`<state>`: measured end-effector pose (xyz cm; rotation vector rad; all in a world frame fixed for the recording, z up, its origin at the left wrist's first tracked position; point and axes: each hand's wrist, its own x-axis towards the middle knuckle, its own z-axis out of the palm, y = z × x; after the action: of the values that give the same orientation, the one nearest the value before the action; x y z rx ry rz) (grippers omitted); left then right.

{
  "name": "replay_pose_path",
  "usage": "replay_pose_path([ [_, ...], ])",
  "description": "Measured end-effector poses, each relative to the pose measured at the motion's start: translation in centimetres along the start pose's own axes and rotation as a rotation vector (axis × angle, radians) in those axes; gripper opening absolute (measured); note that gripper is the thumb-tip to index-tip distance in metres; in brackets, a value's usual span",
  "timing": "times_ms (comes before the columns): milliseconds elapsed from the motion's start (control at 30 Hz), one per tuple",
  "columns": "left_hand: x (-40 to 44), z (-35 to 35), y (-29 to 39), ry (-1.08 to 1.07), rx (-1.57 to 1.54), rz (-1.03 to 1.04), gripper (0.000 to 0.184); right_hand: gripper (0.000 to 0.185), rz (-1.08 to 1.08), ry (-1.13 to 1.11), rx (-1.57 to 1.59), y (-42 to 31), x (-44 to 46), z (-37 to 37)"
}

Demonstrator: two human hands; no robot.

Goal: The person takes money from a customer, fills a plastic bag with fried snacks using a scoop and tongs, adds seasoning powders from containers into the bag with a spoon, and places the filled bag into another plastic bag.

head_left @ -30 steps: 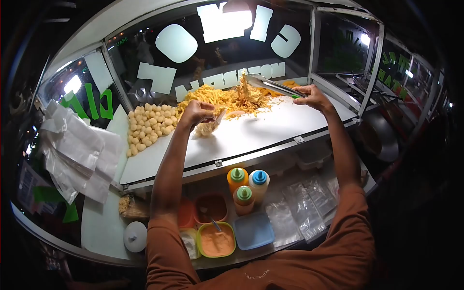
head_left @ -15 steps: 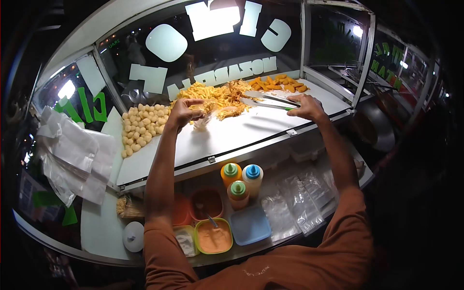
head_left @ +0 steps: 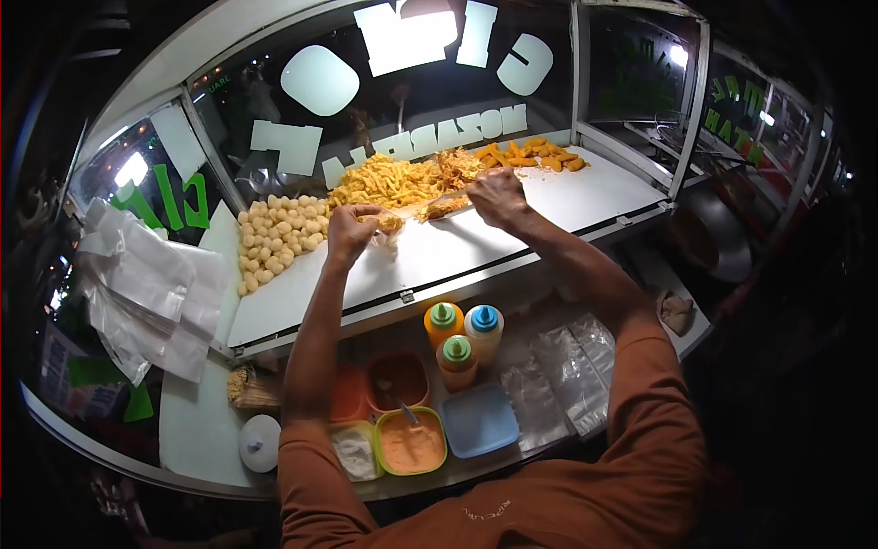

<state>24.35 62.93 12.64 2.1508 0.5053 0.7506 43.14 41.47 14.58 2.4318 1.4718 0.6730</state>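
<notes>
Over the white counter, my left hand (head_left: pixel 350 236) pinches a small clear plastic bag (head_left: pixel 388 242) with some yellow fried food at its mouth. My right hand (head_left: pixel 499 195) is wrapped round metal tongs (head_left: pixel 450 196), whose tips point left at the bag's opening. The tips themselves are hard to make out. Behind the bag lies a heap of yellow fried strips (head_left: pixel 382 181), with crispy brown shreds (head_left: pixel 457 165) to its right. A browned fried piece (head_left: pixel 446 209) rests just below the tongs. Pale round balls (head_left: pixel 283 236) are piled left of my left hand.
Orange nuggets (head_left: pixel 558 161) lie at the back right by the glass. Below the counter stand squeeze bottles (head_left: pixel 457 362), a tub of orange sauce (head_left: pixel 412 444), a blue-lidded box (head_left: pixel 479 421) and clear bags (head_left: pixel 569 375). White plastic bags (head_left: pixel 155 284) hang at left.
My right hand has swung left with the tongs, from the counter's right side to beside the bag. My left hand stays nearly in place, still gripping the bag.
</notes>
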Motion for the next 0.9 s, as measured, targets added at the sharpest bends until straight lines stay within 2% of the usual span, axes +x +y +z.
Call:
replay_pose_path([
  [33,-0.1,0.1,-0.1,0.061,0.080,-0.002,0.025,0.009,-0.040,0.017,-0.010,-0.4,0.2,-0.4],
  [100,-0.3,0.1,0.1,0.152,0.271,0.023,0.019,0.014,0.060,-0.159,0.068,0.1,0.8,0.4],
  [167,-0.4,0.1,0.7,0.190,0.370,0.091,0.018,0.029,0.092,-0.088,0.131,2.0,-0.1,0.6],
  [200,-0.3,-0.2,1.8,0.133,0.378,-0.008,0.017,0.043,0.126,-0.151,0.230,3.1,-1.1,-0.7],
  [233,0.0,-0.3,1.4,0.085,0.371,0.015,0.018,0.050,0.167,-0.239,0.317,4.0,-2.0,-1.8],
  [300,0.9,-0.6,0.3,-0.008,0.358,0.064,0.018,0.044,0.171,-0.183,0.473,6.1,-3.4,0.1],
  [367,1.1,-0.9,1.2,-0.038,0.437,0.101,0.018,0.056,0.209,-0.152,0.540,7.6,-4.4,3.9],
  [400,1.2,-0.9,1.2,-0.026,0.460,0.131,0.018,0.060,0.228,-0.207,0.560,7.8,-5.2,3.6],
  [433,1.2,-0.8,1.1,-0.014,0.484,0.158,0.017,0.060,0.224,-0.221,0.579,7.9,-6.0,3.7],
  [533,0.9,0.2,-0.3,0.222,0.610,0.309,0.013,0.060,0.232,-0.193,0.581,7.6,-7.7,4.1],
  [633,0.7,0.5,-0.5,0.149,0.596,0.171,0.013,0.059,0.224,-0.167,0.610,7.5,-8.4,3.6],
  [733,0.4,0.9,0.1,0.179,0.645,0.175,0.010,0.062,0.237,-0.234,0.483,7.7,-8.5,2.8],
  [833,0.0,1.5,-0.2,0.212,0.662,0.396,0.004,0.060,0.218,-0.214,0.384,7.4,-8.4,1.7],
  [900,-0.5,1.7,-0.3,0.114,0.657,0.440,0.003,0.056,0.205,-0.196,0.361,6.7,-7.9,0.1],
])
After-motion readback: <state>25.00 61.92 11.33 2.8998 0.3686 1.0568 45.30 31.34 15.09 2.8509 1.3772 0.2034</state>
